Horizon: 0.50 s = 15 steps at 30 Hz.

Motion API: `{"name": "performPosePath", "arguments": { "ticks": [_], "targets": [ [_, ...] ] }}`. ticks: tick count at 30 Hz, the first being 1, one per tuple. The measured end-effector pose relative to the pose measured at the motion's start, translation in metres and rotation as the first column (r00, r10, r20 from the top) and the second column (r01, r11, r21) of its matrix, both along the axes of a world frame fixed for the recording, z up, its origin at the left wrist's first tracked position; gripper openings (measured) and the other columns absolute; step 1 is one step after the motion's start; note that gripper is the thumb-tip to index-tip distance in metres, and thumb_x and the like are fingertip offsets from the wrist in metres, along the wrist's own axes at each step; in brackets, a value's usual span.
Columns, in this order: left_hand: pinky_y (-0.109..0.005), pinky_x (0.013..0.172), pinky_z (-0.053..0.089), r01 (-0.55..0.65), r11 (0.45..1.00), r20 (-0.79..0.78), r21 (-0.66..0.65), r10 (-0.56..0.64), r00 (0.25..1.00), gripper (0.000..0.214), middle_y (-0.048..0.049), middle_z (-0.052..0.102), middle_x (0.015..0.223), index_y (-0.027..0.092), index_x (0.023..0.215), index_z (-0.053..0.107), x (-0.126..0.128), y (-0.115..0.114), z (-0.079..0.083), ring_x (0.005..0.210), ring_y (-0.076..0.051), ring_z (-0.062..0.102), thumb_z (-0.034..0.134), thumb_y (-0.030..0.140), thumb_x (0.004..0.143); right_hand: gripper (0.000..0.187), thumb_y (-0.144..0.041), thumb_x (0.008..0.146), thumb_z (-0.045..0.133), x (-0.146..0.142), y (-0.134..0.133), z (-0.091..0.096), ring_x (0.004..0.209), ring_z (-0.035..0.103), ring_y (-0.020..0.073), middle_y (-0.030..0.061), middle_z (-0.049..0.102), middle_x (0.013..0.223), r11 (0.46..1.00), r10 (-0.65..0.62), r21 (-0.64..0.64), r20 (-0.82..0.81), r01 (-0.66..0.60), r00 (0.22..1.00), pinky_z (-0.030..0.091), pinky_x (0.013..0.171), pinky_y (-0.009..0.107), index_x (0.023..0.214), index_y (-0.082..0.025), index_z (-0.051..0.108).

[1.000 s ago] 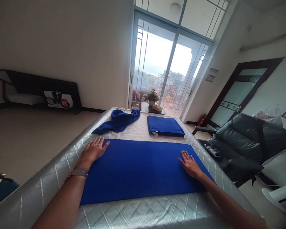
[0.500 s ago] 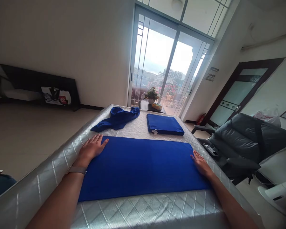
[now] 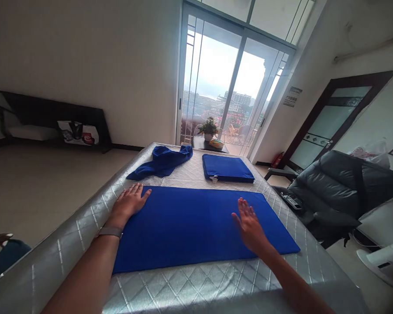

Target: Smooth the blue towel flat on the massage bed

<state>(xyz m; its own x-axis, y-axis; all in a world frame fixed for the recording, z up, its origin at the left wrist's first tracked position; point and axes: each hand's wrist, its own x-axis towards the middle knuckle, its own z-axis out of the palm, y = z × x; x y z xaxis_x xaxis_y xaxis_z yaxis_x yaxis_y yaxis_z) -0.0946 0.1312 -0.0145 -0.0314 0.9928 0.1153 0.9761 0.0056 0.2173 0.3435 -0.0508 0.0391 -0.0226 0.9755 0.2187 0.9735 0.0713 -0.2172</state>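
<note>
A long blue cloth [image 3: 196, 226] lies flat across the silver quilted mattress [image 3: 190, 288] in front of me. My left hand [image 3: 128, 204] rests open and flat on the cloth's far left corner, a band on the wrist. My right hand [image 3: 249, 226] is open, fingers together, over the right part of the cloth, a little in from its right end. Further back lie a crumpled blue cloth [image 3: 162, 161] on the left and a neatly folded blue cloth [image 3: 225, 168] on the right.
A black leather armchair [image 3: 334, 192] stands close to the mattress's right side. Beyond the far end are a small table with a potted plant [image 3: 208, 130] and glass balcony doors. A dark low shelf [image 3: 52, 122] runs along the left wall. A white fan base [image 3: 383, 261] sits at right.
My right hand has left the cloth's right end and moved leftward, inward over the cloth. The left hand has stayed on the far left corner.
</note>
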Motion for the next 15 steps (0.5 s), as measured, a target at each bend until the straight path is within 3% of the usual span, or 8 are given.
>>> {"name": "performPosePath", "arguments": {
  "ticks": [3, 6, 9, 15],
  "targets": [
    [-0.046, 0.123, 0.017, 0.0, 1.0, -0.005, -0.02, 0.0, 1.0, 0.078, -0.013, 0.025, 0.164, 0.005, 0.155, 0.028, 0.0, -0.002, 0.003, 0.151, -0.028, 0.023, 0.022, 0.058, 0.098, 0.084, -0.067, 0.099, 0.007, -0.067, -0.013, -0.001, 0.153, 0.005, 0.0202, 0.0078, 0.009, 0.165, 0.964, 0.186, -0.182, -0.054, -0.193, 0.981, 0.008, 0.125, 0.042, 0.159, -0.009, 0.013],
    [-0.046, 0.124, 0.016, 0.008, 1.0, 0.001, -0.024, -0.008, 1.0, 0.079, -0.0138, 0.024, 0.164, 0.004, 0.155, 0.028, 0.0, -0.004, 0.005, 0.152, -0.028, 0.022, 0.021, 0.058, 0.098, 0.087, -0.069, 0.098, 0.005, -0.099, -0.02, -0.004, 0.153, -0.002, 0.0209, 0.0081, 0.001, 0.165, 0.925, 0.248, -0.278, -0.073, -0.258, 0.966, 0.002, 0.125, 0.043, 0.159, -0.008, 0.009],
    [-0.047, 0.124, 0.015, 0.004, 1.0, 0.0, -0.023, -0.004, 1.0, 0.079, -0.014, 0.025, 0.163, 0.004, 0.156, 0.027, 0.001, -0.003, 0.004, 0.152, -0.028, 0.022, 0.019, 0.058, 0.098, 0.088, -0.07, 0.097, 0.005, -0.1, -0.023, -0.008, 0.153, -0.005, 0.0208, 0.0072, -0.003, 0.165, 0.915, 0.245, -0.317, -0.061, -0.251, 0.968, -0.001, 0.125, 0.043, 0.159, -0.008, 0.006],
    [-0.046, 0.124, 0.016, -0.003, 1.0, 0.004, -0.02, 0.003, 1.0, 0.078, -0.0135, 0.025, 0.163, 0.005, 0.155, 0.028, -0.001, 0.002, -0.001, 0.152, -0.027, 0.021, 0.021, 0.057, 0.098, 0.085, -0.07, 0.097, 0.005, -0.068, -0.031, -0.011, 0.152, -0.007, 0.0192, 0.0033, -0.006, 0.165, 0.922, 0.178, -0.349, -0.007, -0.169, 0.984, -0.001, 0.125, 0.041, 0.159, -0.013, 0.001]
  ]
}}
